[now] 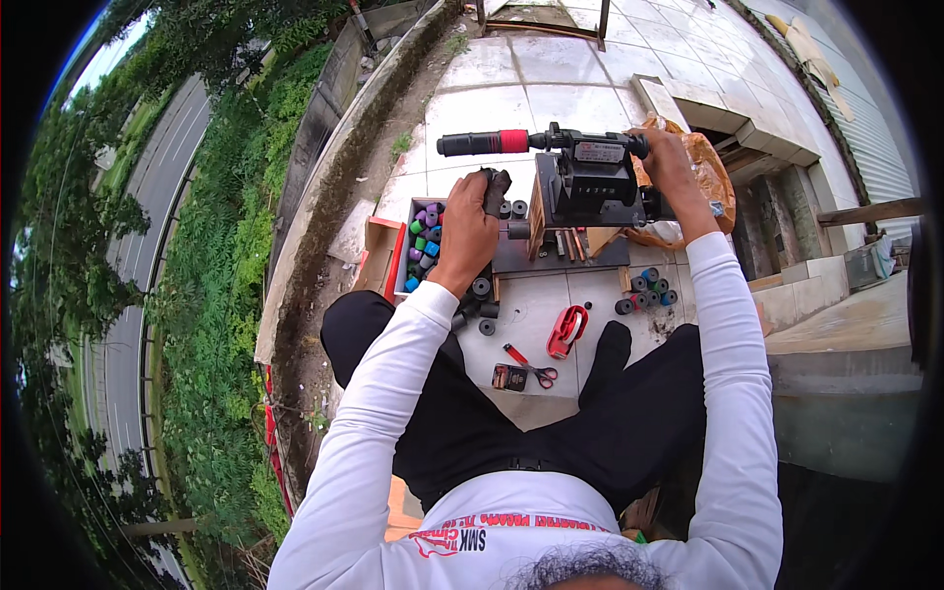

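Observation:
A black hand-cranked winding machine (590, 177) with a row of counter digits stands on a small dark wooden stand (551, 261) in front of me. From its left side a black cylinder with a red band (511, 141) sticks out sideways. My right hand (672, 167) is closed round the machine's right end, at what looks like its crank; the palm hides the exact part. Below the cylinder, my left hand (469, 231) grips a crumpled black piece (497, 190), perhaps cloth or tape. Small rolls in black, green, purple and blue (425, 236) fill a box beside that hand.
On the tiles between my legs lie a red tape dispenser (567, 332), scissors (544, 376), a red cutter (515, 354) and a small dark box (508, 378). More rolls (647, 292) stand at the right. An orange bag (703, 162) sits behind the machine. Plants (236, 246) grow beyond the left wall.

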A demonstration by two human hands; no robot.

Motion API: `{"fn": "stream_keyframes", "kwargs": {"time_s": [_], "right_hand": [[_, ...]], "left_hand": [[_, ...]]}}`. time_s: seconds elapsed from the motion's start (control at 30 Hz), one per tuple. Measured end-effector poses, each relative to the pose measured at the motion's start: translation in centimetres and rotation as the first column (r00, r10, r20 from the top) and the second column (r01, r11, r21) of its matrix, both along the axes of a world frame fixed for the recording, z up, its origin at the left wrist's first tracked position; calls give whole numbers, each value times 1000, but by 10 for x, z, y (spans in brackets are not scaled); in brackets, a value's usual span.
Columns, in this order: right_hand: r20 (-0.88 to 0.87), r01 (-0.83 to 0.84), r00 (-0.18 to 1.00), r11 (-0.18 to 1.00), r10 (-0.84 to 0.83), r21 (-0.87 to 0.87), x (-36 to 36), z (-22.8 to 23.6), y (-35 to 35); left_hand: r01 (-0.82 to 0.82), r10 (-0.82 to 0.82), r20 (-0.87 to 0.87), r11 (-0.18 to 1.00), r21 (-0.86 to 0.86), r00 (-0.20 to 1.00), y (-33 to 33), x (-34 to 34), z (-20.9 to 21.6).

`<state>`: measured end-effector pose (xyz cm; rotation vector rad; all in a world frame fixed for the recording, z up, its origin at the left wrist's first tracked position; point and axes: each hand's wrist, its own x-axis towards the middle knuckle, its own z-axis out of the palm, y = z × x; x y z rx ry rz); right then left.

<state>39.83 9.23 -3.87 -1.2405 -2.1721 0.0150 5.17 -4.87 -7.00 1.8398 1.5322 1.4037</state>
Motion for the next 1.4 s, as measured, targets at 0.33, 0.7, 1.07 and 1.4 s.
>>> {"fn": "stream_keyframes", "kwargs": {"time_s": [0.33,0.7,1.07,1.4], "right_hand": [[-44,11,999,1000,-10,16,-14,4,-9],[59,115,992,982,-108,-146,4,-47,-11],[142,75,989,971,-44,-227,-1,-31,-45],[156,93,986,963,-54,-255,0,-2,-92]], "left_hand": [[-6,7,-33,1000,30,999,-2,-5,3],[3,-3,-10,999,44,1000,-3,0,13],[-16,16,-9,999,41,1000,-3,-6,12],[-17,18,-27,1000,14,999,-3,-8,7]]}}
